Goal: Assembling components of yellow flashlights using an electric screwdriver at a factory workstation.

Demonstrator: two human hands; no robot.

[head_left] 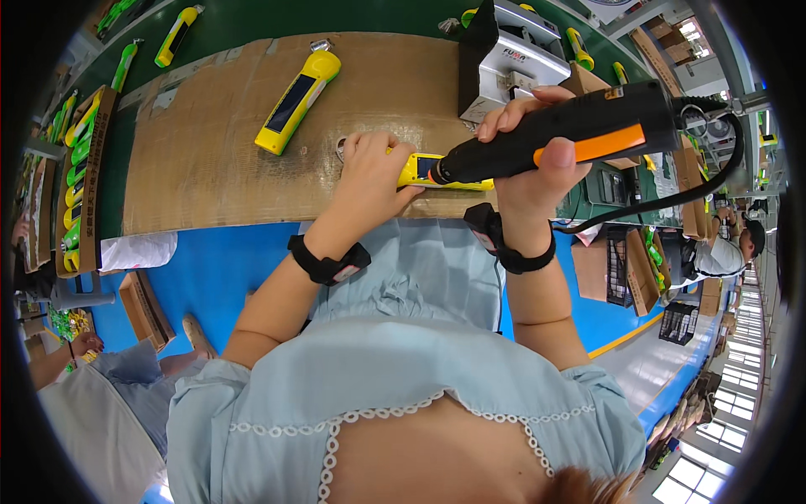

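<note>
Yellow torch (pixel 410 174) lies on cardboard (pixel 210 151), gripped by the left hand (pixel 374 170); the right hand (pixel 533 186) holds a black electric screwdriver (pixel 604 119), tip at the torch. Screwing seems underway; what remains can't be told.

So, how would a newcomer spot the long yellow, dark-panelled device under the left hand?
Brown cardboard covers part of the green bench. Along the cardboard's near edge lies the long yellow, dark-panelled device. Unlike the other yellow device on the cardboard, it sits under the left hand and a black-and-orange power tool.
</note>
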